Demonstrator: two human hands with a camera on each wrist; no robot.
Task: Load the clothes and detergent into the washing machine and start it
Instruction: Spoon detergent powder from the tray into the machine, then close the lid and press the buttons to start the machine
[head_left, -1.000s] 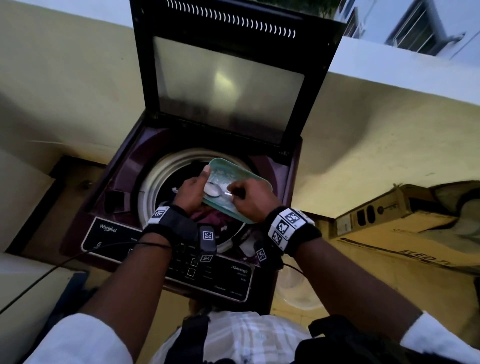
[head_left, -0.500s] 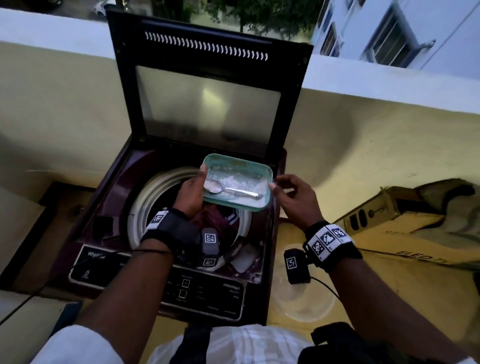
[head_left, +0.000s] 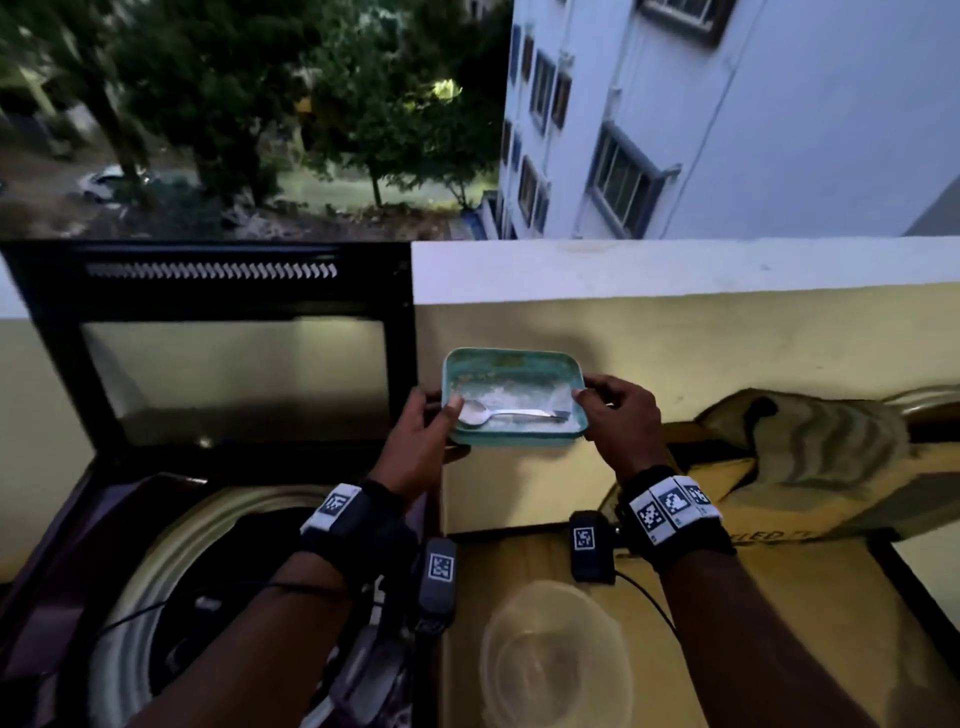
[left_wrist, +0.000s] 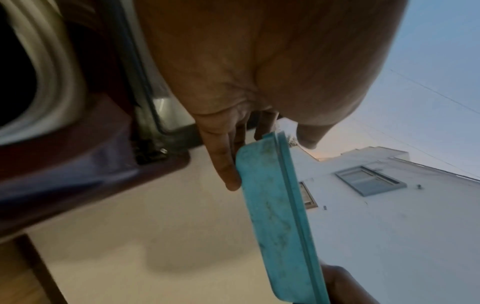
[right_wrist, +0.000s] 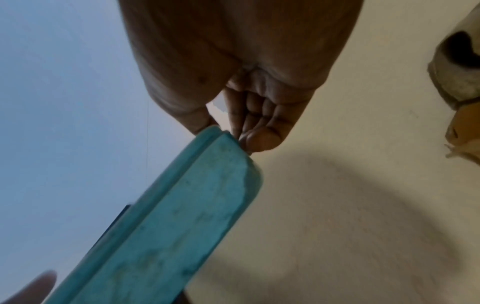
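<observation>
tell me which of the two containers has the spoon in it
The teal rectangular container, held at each end by the left hand and right hand. The spoon lies inside. The clear round container lower down shows none.

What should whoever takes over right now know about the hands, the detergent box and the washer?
Left hand grips the left end of the teal detergent box; right hand grips its right end.
The box is held to the right of the washing machine, in front of the balcony wall; a spoon and white powder lie inside it.
The washer lid stands open.
Left: set the box down, shut the lid, start the machine.
</observation>
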